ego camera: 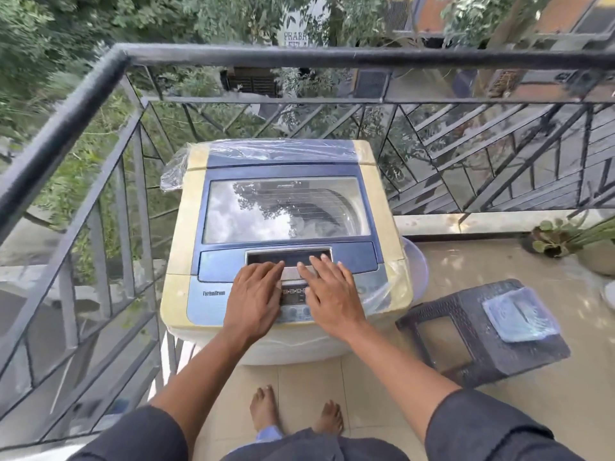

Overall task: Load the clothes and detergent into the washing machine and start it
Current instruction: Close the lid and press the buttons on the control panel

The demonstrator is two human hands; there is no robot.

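1. Head view: fingers of the left hand (254,299) lay straight and close together, tips at the lid handle (289,257); fingers of the right hand (332,294) lay straight and slightly spread, tips on the same handle recess. Neither hand gripped anything.
2. Both palms covered most of the control panel (294,296); only a strip of small buttons showed between them, its markings too small to read.
3. Washing machine (186,261), top-loading, cream and blue, lid shut. Glass lid window (286,209) carried sky and tree reflections; drum contents could not be made out.
4. Legible writing: "TurboDrum" on the front left panel. A distant sign beyond the rail read partly "PRAB", the rest cut off.
5. Clear plastic film (173,174) wrapped the rear and right front corner.
6. Black railing (100,81) stood close on the left and behind.
7. Open tiled floor to the right held a dark stool (466,344), well apart from the hands, bearing a blue packet (520,314).
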